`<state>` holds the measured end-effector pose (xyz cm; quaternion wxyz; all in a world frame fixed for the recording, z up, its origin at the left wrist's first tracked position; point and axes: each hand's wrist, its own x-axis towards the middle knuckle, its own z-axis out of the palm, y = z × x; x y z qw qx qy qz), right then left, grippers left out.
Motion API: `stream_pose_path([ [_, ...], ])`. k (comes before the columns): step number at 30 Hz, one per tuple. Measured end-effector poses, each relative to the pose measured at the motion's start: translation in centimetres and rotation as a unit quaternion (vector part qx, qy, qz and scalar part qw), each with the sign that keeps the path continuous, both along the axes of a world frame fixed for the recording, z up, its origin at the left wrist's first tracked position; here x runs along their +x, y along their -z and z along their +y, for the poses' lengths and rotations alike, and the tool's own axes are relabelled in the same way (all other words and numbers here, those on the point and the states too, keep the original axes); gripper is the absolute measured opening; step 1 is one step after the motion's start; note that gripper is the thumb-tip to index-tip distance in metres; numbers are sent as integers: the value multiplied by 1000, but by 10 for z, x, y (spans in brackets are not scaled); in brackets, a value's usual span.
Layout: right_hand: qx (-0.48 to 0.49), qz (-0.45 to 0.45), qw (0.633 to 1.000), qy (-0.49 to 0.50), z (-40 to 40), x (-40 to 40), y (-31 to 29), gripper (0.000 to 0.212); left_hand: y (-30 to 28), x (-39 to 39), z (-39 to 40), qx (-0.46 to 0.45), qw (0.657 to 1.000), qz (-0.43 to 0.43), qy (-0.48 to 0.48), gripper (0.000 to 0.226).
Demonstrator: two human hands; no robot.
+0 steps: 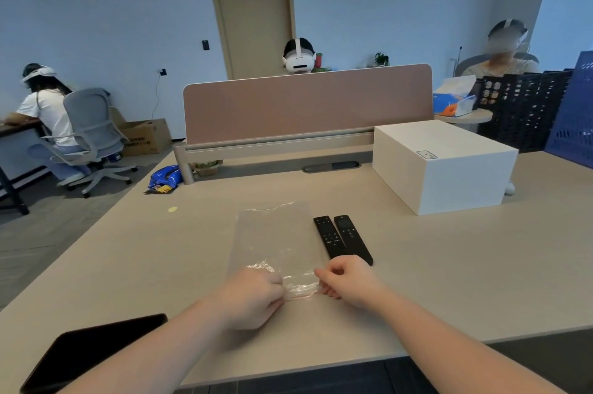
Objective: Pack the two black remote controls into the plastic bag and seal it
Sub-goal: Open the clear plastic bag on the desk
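A clear plastic bag [272,239] lies flat on the beige desk [449,265], its length running away from me. My left hand [253,297] pinches the bag's near edge on the left side. My right hand [348,281] pinches the same edge on the right. Two black remote controls lie side by side just right of the bag: the left remote [329,236] and the right remote [351,238]. Both are outside the bag, and their near ends sit just beyond my right hand.
A white box [442,166] stands at the back right of the desk. A dark tablet [90,352] lies at the near left corner. A pink divider panel [308,101] closes the far edge. Blue snack packets [163,180] lie at the far left. Several people sit beyond.
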<state>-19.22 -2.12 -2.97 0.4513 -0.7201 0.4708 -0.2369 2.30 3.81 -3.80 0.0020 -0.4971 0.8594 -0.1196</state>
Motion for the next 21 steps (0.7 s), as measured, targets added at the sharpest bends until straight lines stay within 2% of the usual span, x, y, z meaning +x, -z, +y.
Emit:
stream_pose_path([
  [2,-24,8,1000,8,0,-1,-1,29,-3,-5,2,7,1000,-8,-15,30],
  [4,-21,-7,1000,20,2,-2,-2,29,-2,-11,2,15,997,32,-68,31],
  [7,45,-27,999,6,11,0,-7,31,-4,-17,0,31,964,177,-194,23],
  [10,74,18,997,-24,17,9,-11,30,-4,-19,-2,30,926,289,-241,17],
  [12,81,17,996,-23,17,16,-13,32,-3,-25,-4,34,905,348,-244,15],
  [16,113,-21,993,0,13,23,-17,34,-8,-38,-8,37,884,400,-237,15],
  [21,111,-55,992,8,10,25,-11,24,-8,-41,-11,64,886,390,-242,10],
])
